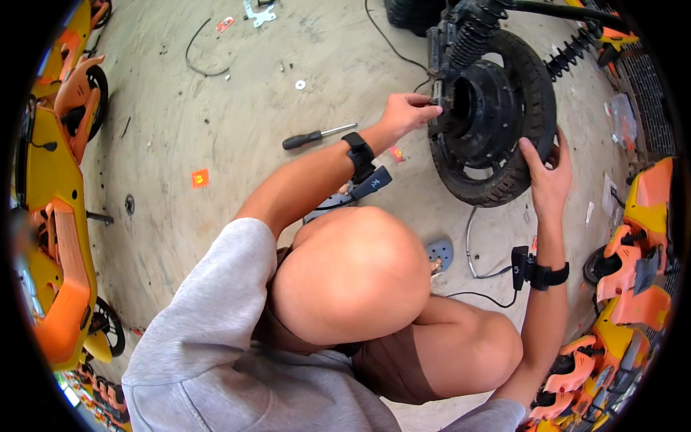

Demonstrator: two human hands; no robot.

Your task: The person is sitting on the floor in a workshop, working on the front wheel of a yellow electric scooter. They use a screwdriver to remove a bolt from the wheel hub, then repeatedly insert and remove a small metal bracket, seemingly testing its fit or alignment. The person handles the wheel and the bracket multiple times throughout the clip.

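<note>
A black scooter wheel [497,108] with a knobbly tyre and a wide hub stands at the upper right, mounted beside a shock absorber [471,47] and a dark metal bracket [436,86]. My left hand [410,114] is at the bracket on the wheel's left side, near the axle end. Its thumb and fingers are pinched together; what lies between them is too small to make out. My right hand [548,169] grips the tyre's lower right edge, thumb on the near side and fingers curled round behind the tread.
A black-handled screwdriver [317,136] lies on the concrete floor left of my left hand. Beyond it are a washer [300,85], a black cable [191,57] and an orange label [200,178]. Yellow and orange scooters line the left [54,237] and right [633,266] sides.
</note>
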